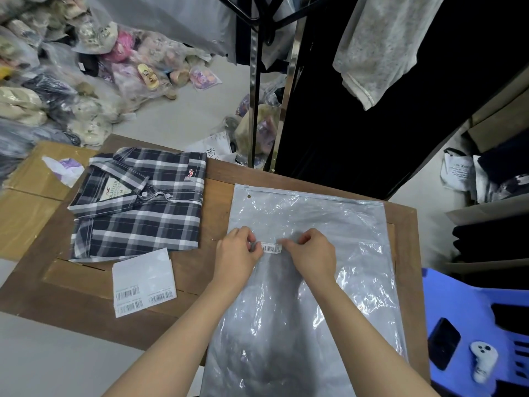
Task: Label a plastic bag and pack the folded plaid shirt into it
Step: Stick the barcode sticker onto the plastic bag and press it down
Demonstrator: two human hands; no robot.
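A clear plastic zip bag [309,282] lies flat on the right half of the wooden table [86,296], its zipper end away from me. A small white barcode label [271,248] sits over the bag's upper middle. My left hand [237,256] pinches the label's left end and my right hand [310,253] pinches its right end. Whether the label touches the bag I cannot tell. The folded navy-and-white plaid shirt [140,204] rests on the table to the left of the bag, collar to the left.
A white sheet of barcode stickers [143,285] lies in front of the shirt. A cardboard box [28,196] stands at the left, piles of bagged goods [71,67] behind. A blue plastic stool [472,333] with a phone and a controller is at the right.
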